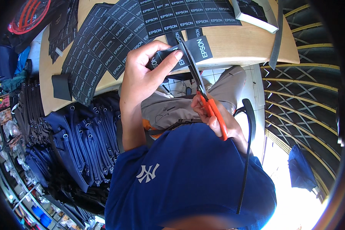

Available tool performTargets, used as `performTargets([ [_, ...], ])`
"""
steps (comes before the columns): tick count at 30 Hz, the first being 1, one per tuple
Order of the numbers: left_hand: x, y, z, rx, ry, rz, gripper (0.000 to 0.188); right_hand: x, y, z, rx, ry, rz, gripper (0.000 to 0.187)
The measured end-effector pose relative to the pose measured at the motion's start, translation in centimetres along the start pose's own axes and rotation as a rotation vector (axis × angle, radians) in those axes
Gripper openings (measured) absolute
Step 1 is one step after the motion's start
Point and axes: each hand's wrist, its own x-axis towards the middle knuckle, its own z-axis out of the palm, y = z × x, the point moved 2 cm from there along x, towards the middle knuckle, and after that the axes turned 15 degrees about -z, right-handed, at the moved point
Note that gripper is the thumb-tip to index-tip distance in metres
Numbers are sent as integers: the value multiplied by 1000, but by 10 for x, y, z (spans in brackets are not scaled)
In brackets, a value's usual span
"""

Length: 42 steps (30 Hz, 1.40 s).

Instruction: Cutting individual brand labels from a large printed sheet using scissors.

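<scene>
My left hand (143, 74) pinches a short strip of black printed label material (200, 50) between thumb and fingers, above the table's near edge. In my right hand (229, 117) is a pair of orange-handled scissors (214, 111), with fingers wrapped round the handles. The scissors point up and away from me, their blades lying across the strip between my left thumb and its right end. Whether the blades have cut through cannot be made out. Just beyond my hands, large black printed sheets (180, 15) marked in a grid overlap on the wooden table (234, 44).
A white open box (253, 21) with black pieces stands at the far right of the table. A dark strip (276, 50) hangs over the right edge. A black piece (61, 87) lies at the left edge. Blue strapped goods (84, 142) pile up left; a folding metal gate (303, 96) stands right.
</scene>
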Motion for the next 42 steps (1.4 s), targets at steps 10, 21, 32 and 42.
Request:
performTargets([
  [10,-1,3,1,37,-8,-26,11,-1,2,0,4,4,-18,79],
  [21,-2,4,3,-12,-17,-33,11,-1,-1,-1,-6,5,-6,73],
  [32,-1,2,3,-23,-33,-30,15,-2,-4,0,18,17,88,51],
  [42,-1,5,4,-50,-59,-52,16,-3,-2,4,124,54,147,42],
])
